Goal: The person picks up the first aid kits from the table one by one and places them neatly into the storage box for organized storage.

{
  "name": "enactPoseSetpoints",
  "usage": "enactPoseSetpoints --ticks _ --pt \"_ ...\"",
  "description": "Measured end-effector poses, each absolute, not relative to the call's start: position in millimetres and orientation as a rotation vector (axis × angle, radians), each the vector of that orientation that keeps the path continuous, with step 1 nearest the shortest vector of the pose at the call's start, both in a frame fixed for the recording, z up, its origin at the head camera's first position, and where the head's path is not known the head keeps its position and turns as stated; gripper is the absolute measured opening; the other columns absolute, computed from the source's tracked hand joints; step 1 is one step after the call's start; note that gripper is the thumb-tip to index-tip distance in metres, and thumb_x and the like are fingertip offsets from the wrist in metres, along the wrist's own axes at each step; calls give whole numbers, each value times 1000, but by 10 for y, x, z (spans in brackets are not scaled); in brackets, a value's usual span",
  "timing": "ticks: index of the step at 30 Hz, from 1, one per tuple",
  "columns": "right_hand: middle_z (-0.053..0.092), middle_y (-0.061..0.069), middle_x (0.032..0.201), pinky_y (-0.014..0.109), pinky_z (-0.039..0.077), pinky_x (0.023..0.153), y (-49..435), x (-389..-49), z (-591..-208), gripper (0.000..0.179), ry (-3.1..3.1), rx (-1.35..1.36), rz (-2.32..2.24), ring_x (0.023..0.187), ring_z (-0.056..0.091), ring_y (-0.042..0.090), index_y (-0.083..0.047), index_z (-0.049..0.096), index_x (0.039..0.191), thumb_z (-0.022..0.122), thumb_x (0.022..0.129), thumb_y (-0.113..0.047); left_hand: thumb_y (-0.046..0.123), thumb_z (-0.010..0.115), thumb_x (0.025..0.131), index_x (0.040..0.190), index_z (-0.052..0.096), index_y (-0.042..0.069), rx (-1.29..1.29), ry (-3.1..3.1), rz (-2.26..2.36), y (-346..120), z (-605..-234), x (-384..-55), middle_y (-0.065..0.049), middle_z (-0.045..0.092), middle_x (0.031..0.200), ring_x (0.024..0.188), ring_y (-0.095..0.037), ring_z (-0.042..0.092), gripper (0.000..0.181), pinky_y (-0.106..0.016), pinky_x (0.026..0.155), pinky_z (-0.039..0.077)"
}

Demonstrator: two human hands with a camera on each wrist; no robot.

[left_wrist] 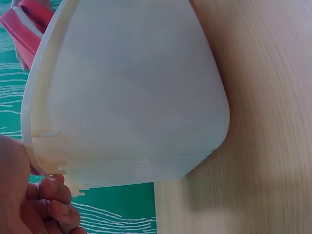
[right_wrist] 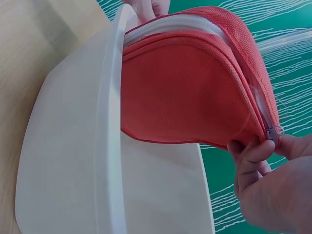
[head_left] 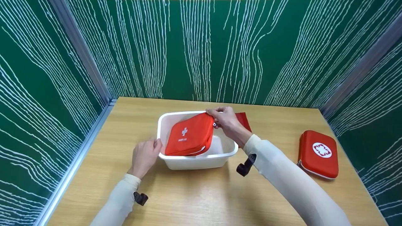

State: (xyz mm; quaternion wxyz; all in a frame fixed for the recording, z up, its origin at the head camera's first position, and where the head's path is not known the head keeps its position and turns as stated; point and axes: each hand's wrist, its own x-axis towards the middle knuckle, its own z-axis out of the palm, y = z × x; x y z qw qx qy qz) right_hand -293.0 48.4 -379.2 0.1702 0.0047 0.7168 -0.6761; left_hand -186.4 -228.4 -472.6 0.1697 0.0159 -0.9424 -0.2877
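A red first aid pouch [head_left: 188, 135] with a white cross leans inside the white plastic tub [head_left: 194, 161], its right end raised above the tub floor. My right hand [head_left: 226, 121] pinches the pouch's upper right corner near the zipper pull; in the right wrist view, fingers and thumb close on that corner of the pouch [right_wrist: 185, 92]. On the tub's left rim, my left hand [head_left: 146, 156] holds the edge, thumb on top. The left wrist view shows curled fingers below the rim of the tub [left_wrist: 136, 87].
A red hard case [head_left: 320, 153] with a white round emblem lies at the table's right. Behind the tub's right side, partly hidden by my right hand, is a flat dark red item [head_left: 243, 121]. Green walls with white lines enclose the wooden table [head_left: 194, 194].
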Motion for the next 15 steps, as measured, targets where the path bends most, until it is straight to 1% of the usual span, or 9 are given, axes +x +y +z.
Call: enactPoseSetpoints --ticks 4,7,15 --pt "65 4 71 19 43 50 429 -2955 -3835 24 2059 9 -1918 55 55 11 -1 64 102 66 93 -22 26 51 97 63 48 13 48 -2681 -825 -2282 -4733 -1868 1 40 55 53 -16 42 36 -28 53 31" --pt "64 4 71 19 44 50 398 -2963 -3855 25 2087 -9 -1897 55 55 11 0 65 103 66 93 -23 25 51 97 63 47 13 44 -2681 -818 -2286 -4734 -1868 1 40 56 54 -17 41 36 -28 53 31" --pt "67 9 82 21 49 55 345 -2984 -3885 27 2165 -26 -1792 60 61 14 -5 68 108 66 93 -27 26 51 97 64 48 13 58 -2690 -822 -2288 -4739 -1868 1 41 55 53 -16 41 36 -28 52 30"
